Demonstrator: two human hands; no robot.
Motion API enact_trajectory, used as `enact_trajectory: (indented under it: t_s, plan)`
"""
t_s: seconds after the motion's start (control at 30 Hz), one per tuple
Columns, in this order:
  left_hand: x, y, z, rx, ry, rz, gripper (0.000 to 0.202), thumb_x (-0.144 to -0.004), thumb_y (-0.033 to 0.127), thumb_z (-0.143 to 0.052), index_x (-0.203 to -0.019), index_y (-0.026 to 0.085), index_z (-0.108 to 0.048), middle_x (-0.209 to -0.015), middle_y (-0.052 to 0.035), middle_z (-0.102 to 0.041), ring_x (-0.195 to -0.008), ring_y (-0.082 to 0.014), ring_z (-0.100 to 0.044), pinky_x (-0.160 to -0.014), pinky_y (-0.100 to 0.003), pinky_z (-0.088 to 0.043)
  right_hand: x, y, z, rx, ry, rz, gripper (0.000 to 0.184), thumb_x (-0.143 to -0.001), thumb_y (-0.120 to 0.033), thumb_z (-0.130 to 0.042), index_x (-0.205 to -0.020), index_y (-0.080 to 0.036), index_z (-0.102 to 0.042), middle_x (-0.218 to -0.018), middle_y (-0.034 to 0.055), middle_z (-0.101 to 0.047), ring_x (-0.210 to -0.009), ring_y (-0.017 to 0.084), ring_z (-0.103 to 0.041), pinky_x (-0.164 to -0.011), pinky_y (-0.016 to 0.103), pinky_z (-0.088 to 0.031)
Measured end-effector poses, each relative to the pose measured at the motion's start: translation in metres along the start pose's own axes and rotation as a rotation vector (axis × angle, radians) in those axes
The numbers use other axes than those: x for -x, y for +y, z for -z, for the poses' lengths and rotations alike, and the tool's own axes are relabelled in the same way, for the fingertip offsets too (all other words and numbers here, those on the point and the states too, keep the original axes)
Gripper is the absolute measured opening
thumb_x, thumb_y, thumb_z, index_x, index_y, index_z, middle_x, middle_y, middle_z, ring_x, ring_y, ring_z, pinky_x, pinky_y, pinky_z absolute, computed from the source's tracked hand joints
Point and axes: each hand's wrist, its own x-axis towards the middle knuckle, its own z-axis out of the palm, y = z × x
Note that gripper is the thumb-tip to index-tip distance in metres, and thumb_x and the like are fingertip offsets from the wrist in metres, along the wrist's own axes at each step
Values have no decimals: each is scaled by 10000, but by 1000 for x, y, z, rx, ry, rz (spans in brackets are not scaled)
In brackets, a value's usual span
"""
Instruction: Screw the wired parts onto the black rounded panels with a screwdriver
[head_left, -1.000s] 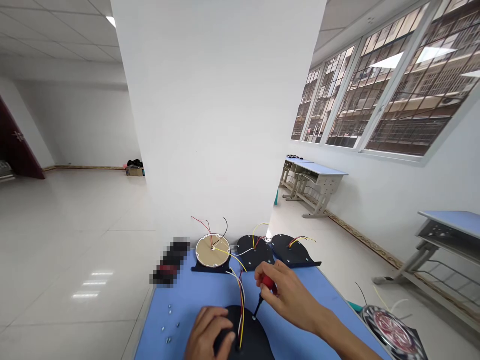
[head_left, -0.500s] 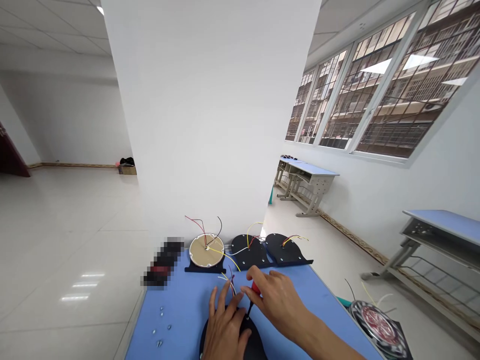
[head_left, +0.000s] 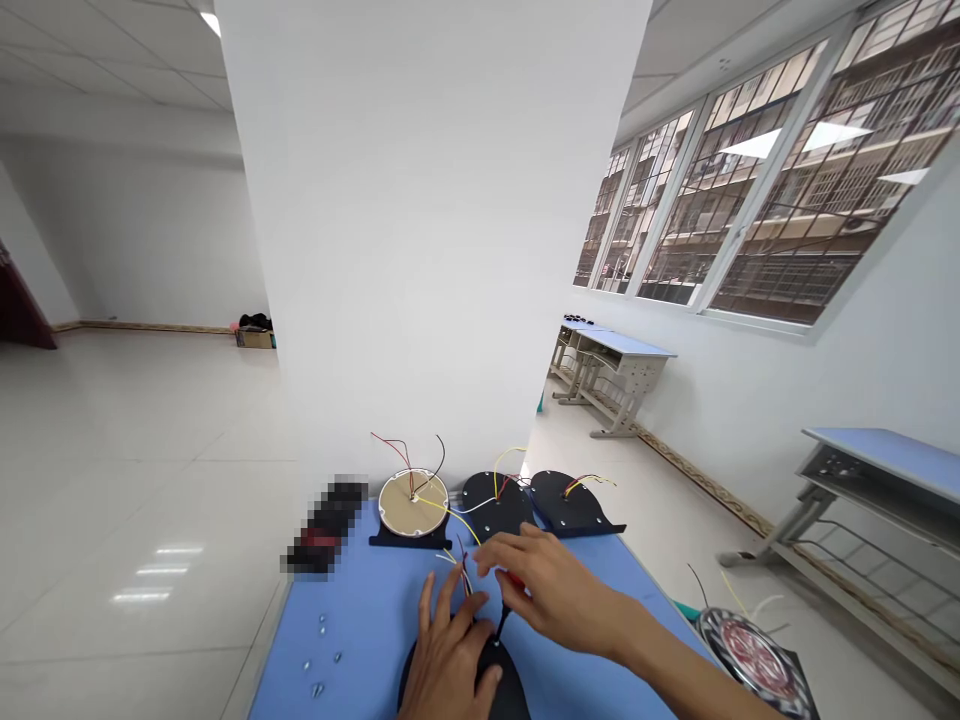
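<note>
A black plate [head_left: 508, 690] with a rounded outline lies at the near edge of the blue desk. My left hand [head_left: 452, 662] rests on it, fingers spread, covering much of its surface. Thin wires [head_left: 465, 570] in red, white and yellow rise beyond my left fingertips. In my right hand [head_left: 555, 595] is a screwdriver [head_left: 502, 625] with a red handle, mostly hidden by the fingers. Its dark shaft slants down to a screw [head_left: 496, 642] at the plate's upper right edge.
Several loose screws [head_left: 322, 628] lie on the desk [head_left: 360, 600] at left. Along the back sit a tan disc [head_left: 409, 512] and two black plates [head_left: 499, 520], all with wires. A pixelated dark patch covers the back left corner. A round red-and-black unit [head_left: 754, 655] stands at lower right.
My right hand has rolled a little around the screwdriver handle, with its fingers shifted slightly left. My left hand stays spread on the black plate. The view has tilted slightly.
</note>
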Motion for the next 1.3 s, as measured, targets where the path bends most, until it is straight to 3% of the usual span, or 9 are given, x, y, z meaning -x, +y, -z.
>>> enact_trajectory:
  t_s: [0.1, 0.23, 0.4, 0.53, 0.67, 0.87, 0.97, 1.17, 1.3]
  plan:
    - [0, 0, 0, 5, 0, 5, 433, -725, 109, -560, -1119, 288, -578, -1415, 30, -507, -1424, -340, -241, -1112, -725, -190, 3, -2, 1, -23, 28, 94, 337, -740, -82, -538, -1045, -222, -569, -1182, 43, -654, -1026, 212, -603, -946, 371, -390]
    - [0, 0, -1, 9, 0, 15, 371, -740, 145, -572, -1084, 283, -585, -1411, 27, -514, -1421, -339, -251, -1113, -720, -199, 5, -1, 0, 82, 42, -37, 198, -895, -172, -431, -1021, -178, -583, -866, 66, -714, -717, 205, -638, -734, 351, -449]
    - [0, -1, -3, 7, 16, 8, 403, -715, 126, -581, -1085, 287, -588, -1422, 26, -501, -1420, -341, -256, -1108, -726, -204, 8, -2, 0, 23, 55, 114, 281, -755, -122, -552, -1010, -238, -569, -1179, 37, -645, -1003, 206, -611, -890, 351, -405]
    - [-1, 0, -7, -1, 49, 29, 339, -741, 136, -579, -1044, 284, -607, -1379, 17, -545, -1407, -340, -291, -1095, -725, -242, 9, -2, -3, 86, 85, -4, 217, -891, -159, -440, -1062, -205, -565, -832, 29, -696, -689, 193, -616, -724, 346, -430]
    - [-4, 4, -10, -25, 90, 54, 330, -738, 90, -561, -1002, 275, -634, -1310, 11, -601, -1389, -322, -337, -1097, -705, -268, 10, -2, -4, 40, 121, 96, 371, -793, -87, -491, -1135, -230, -515, -1057, 36, -669, -886, 195, -609, -824, 340, -404]
    - [-12, 12, -8, -37, 92, 132, 273, -697, 46, -575, -850, 248, -679, -1246, 5, -650, -1356, -341, -393, -1085, -698, -291, 9, -1, -8, 106, 139, 7, 201, -922, -134, -377, -1012, -196, -546, -810, 21, -689, -628, 173, -584, -664, 314, -390]
    - [-14, 13, -7, -48, 95, 131, 317, -682, 9, -549, -842, 245, -685, -1209, 1, -668, -1340, -338, -418, -1075, -699, -301, 12, 1, -11, 38, 167, 39, 247, -857, -84, -411, -1010, -227, -543, -981, 19, -688, -763, 172, -615, -738, 311, -401]
    - [-15, 10, -13, -56, 201, 64, 265, -717, 25, -583, -805, 260, -669, -1126, 26, -698, -1295, -331, -479, -1053, -694, -344, 16, 2, -17, -33, 187, -9, 219, -902, -131, -382, -977, -223, -565, -826, 12, -686, -667, 174, -583, -698, 323, -418]
    - [-16, 6, -19, -90, 279, -25, 255, -730, 37, -594, -879, 241, -629, -994, 6, -711, -1257, -332, -518, -1031, -706, -363, 22, -3, -10, -122, 194, -4, 286, -783, -71, -430, -989, -235, -545, -910, 19, -659, -834, 189, -590, -879, 391, -420]
